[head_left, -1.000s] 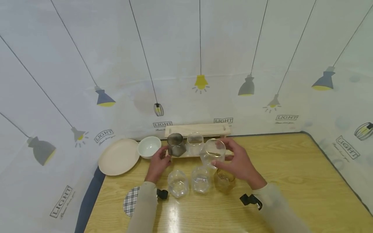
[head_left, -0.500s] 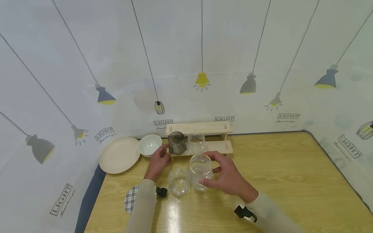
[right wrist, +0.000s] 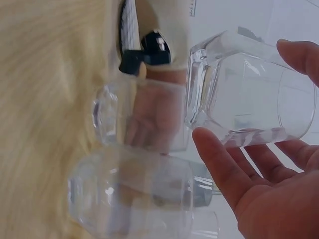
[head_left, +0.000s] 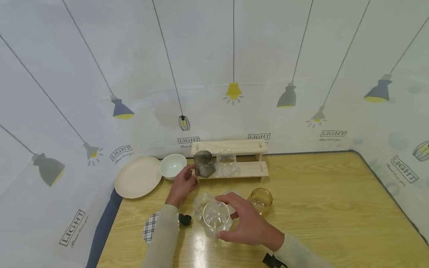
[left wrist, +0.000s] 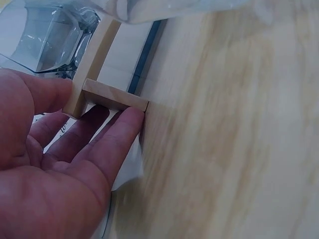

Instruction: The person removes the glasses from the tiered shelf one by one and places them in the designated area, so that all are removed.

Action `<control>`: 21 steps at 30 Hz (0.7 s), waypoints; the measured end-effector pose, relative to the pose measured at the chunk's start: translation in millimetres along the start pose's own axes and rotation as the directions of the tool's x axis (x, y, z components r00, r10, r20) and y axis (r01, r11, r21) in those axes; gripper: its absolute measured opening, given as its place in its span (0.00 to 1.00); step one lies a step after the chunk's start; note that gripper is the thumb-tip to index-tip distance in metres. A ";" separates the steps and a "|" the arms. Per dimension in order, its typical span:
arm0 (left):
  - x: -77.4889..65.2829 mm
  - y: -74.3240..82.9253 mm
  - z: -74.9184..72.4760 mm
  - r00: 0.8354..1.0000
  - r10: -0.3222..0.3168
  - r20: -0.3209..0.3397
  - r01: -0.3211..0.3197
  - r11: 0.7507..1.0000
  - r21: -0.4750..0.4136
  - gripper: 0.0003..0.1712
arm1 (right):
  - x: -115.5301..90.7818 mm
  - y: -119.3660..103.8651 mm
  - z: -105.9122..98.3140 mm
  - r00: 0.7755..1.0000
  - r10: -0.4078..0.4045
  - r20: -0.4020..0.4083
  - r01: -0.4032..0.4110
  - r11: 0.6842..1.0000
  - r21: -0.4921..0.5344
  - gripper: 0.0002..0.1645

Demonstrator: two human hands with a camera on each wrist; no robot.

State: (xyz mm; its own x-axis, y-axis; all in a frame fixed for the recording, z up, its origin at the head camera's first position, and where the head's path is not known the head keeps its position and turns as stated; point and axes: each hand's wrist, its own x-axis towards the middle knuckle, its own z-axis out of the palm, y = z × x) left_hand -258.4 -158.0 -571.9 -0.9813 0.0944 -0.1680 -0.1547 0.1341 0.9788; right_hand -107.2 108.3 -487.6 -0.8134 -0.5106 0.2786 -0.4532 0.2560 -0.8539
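Observation:
My right hand (head_left: 251, 223) grips a clear faceted glass (head_left: 216, 216) with a gold rim, thumb on one side and fingers on the other. In the right wrist view this glass stays upright, higher than two clear glasses (right wrist: 134, 184) on the table. From the head it overlaps the left clear glass (head_left: 201, 203); my hand partly hides the other. My left hand (head_left: 181, 188) pinches the left end of a two-tier wooden rack (left wrist: 107, 94), thumb at its top board and fingers against the leg. A smoky grey glass (head_left: 203, 163) and a clear glass (head_left: 228, 163) stand on the lower tier.
An amber glass (head_left: 262, 199) stands to the right of my right hand. Left of the rack are a pale green bowl (head_left: 173, 166) and a beige plate (head_left: 138, 177). A checked mat (head_left: 151, 227) lies partly under my left sleeve. A printed wall covering rises behind.
My right hand has carried the gold-rimmed glass from beside the rack's lower tier leftward and toward me, passing over the front glasses. My left hand stays at the rack's end.

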 end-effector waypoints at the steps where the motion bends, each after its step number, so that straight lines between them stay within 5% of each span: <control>1: 0.0 -0.2 -0.3 1.000 0.000 0.002 0.000 1.000 -0.004 0.28 | -1.0 0.9 3.3 1.000 -0.008 0.015 0.008 1.000 0.000 0.50; 14: -0.7 0.3 -2.7 1.000 -0.016 0.009 0.016 1.000 -0.007 0.27 | -10.4 14.6 46.9 0.987 0.059 0.152 -0.070 0.995 0.064 0.45; 21: -0.9 0.0 -3.6 1.000 -0.025 0.012 0.025 1.000 -0.004 0.27 | -10.1 22.6 60.5 0.984 0.083 0.156 -0.087 0.996 0.017 0.44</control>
State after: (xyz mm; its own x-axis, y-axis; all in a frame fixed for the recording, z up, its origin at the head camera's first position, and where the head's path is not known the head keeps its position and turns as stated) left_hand -257.9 -161.6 -571.3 -0.9756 0.1025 -0.1941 -0.1800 0.1326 0.9747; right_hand -87.2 69.6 -536.2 -0.7815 -0.6091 0.1348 -0.3747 0.2856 -0.8821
